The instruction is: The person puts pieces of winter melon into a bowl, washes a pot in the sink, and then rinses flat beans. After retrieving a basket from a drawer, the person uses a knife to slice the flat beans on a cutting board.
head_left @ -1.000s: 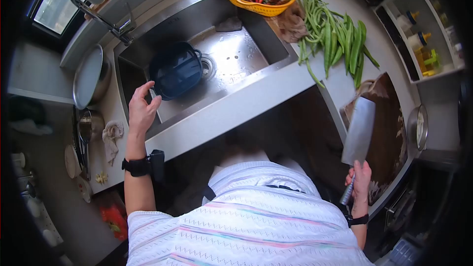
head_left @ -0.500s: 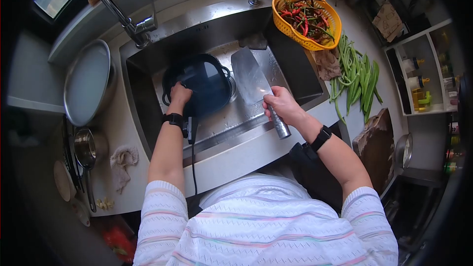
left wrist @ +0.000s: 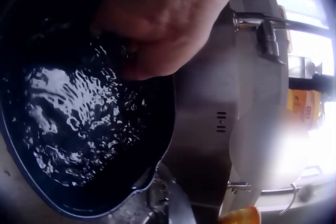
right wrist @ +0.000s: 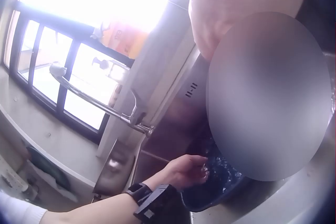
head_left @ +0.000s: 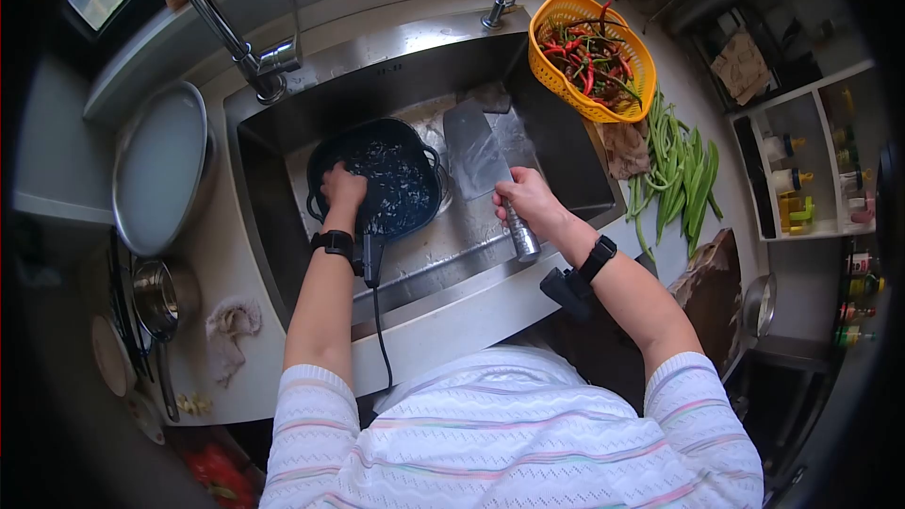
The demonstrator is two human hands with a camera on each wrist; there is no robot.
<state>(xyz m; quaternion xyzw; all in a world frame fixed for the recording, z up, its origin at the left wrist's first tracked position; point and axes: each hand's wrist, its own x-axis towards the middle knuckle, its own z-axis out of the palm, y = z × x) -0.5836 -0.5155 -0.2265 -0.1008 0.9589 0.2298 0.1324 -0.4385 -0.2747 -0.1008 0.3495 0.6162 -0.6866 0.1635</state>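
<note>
Cleaver point(head_left: 476, 151) sits in the right hand point(head_left: 533, 200), gripped by its handle point(head_left: 524, 236), the blade point(head_left: 467, 132) over the sink point(head_left: 570, 155), just beside the pot point(head_left: 325, 144). The pot stands in the sink; the left hand point(head_left: 344, 188) dips into its rippling water point(head_left: 396, 170), fingertips hidden, so I cannot tell whether they grip anything.

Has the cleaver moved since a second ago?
Yes: the cleaver went left in the head view, from right of the sink, near the cutting board, to over the sink, held by the right hand.

Head view looks down; nearer, tilted wrist views share its basin point(left wrist: 79, 203)
</note>
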